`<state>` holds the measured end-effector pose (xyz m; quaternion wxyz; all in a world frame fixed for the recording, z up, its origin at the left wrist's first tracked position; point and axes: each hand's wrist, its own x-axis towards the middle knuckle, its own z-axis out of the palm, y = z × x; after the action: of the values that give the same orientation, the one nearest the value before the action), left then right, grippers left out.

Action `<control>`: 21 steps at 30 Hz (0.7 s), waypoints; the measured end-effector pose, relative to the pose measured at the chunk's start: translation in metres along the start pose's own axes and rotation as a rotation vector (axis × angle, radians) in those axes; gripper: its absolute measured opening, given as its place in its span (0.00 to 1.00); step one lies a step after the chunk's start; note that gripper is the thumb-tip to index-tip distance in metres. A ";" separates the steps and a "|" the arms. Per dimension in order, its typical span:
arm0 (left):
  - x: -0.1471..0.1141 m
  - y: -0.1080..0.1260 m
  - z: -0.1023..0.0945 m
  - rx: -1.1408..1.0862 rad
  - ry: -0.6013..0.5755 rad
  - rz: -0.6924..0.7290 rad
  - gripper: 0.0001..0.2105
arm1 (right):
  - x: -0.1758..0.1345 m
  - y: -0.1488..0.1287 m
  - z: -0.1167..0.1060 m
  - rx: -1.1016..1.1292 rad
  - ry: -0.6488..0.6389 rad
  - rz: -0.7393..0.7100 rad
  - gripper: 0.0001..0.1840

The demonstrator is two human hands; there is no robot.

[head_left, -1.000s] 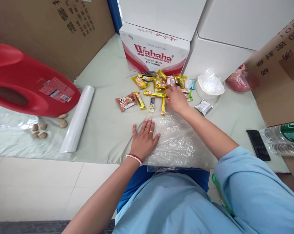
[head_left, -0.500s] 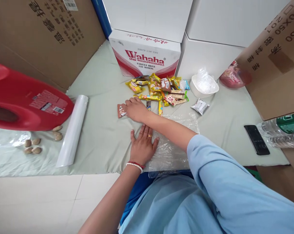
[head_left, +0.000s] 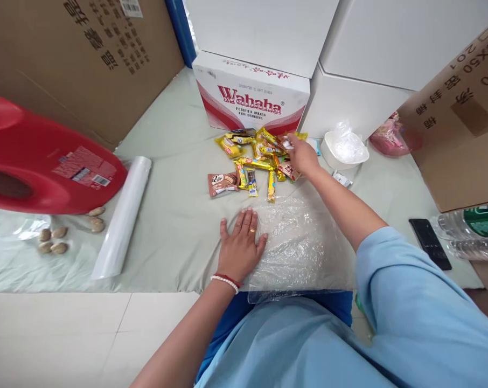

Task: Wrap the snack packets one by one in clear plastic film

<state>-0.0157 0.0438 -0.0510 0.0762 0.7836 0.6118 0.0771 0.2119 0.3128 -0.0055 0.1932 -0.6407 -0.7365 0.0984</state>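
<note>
My left hand [head_left: 241, 245] lies flat on the cloth with its fingers spread, beside the left edge of a clear plastic bag [head_left: 300, 248]. At the right side of a pile of yellow-wrapped snacks [head_left: 264, 143], my right hand [head_left: 302, 153] has its fingers closed on a brown snack packet [head_left: 283, 141], which they partly cover. Another brown snack packet [head_left: 223, 184] rests at the pile's front left. Close by are a small tube-like snack [head_left: 252, 182] and a yellow snack stick [head_left: 271, 186]. A red-and-cream packet [head_left: 289, 170] sits under my right wrist.
A Wahaha water carton [head_left: 252, 105] stands behind the pile. To the right are a white bowl [head_left: 335, 156] holding crumpled plastic, a silver packet [head_left: 342, 179], a black phone [head_left: 430, 243] and plastic bottles [head_left: 484, 222]. A white roll [head_left: 123, 218] and red jug [head_left: 46, 161] are left.
My right hand has moved from the brown packet at front left, now released there, to the brown packet in the pile's right side. My left hand stays flat.
</note>
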 end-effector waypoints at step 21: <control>-0.001 -0.003 0.006 0.002 0.065 0.029 0.32 | 0.000 0.079 -0.049 -0.011 0.131 0.242 0.21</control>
<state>-0.0176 0.0438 -0.0575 0.0545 0.7894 0.6027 0.1031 0.3037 0.3200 0.0081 0.2242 -0.7308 -0.6403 0.0748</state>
